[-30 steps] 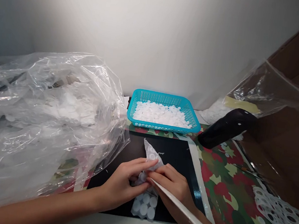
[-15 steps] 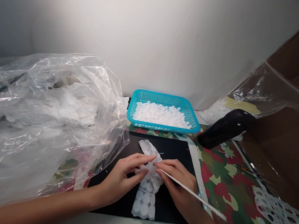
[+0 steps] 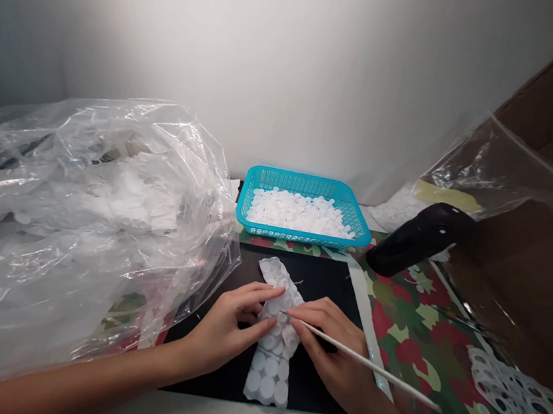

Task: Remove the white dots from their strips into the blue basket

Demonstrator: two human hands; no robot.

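A strip of white round discs (image 3: 268, 377) in rows, in what looks like thin clear film, lies lengthwise on a black mat (image 3: 328, 277). Its middle is bunched and twisted between my hands. My left hand (image 3: 226, 325) holds the strip's left side, thumb and forefinger a little apart on it and the other fingers curled at its edge. In my right hand (image 3: 339, 349) is a thin white stick (image 3: 382, 371), pinched near its dark, pointed tip. That tip meets the discs at the middle of the strip, while the stick's far end slants down to the right.
Behind the mat stands a blue basket (image 3: 303, 237) of small white discs. A large clear plastic bag (image 3: 73, 262) with white pieces fills the left. On the right are a black bottle-like object (image 3: 413, 240), punched white strips (image 3: 511, 390), a cardboard box (image 3: 546, 267) and a camouflage-patterned cover (image 3: 405, 350).
The crumpled film over the strip's middle has flattened, showing more discs. My right hand and the stick have shifted slightly right and down. My left hand has hardly moved.
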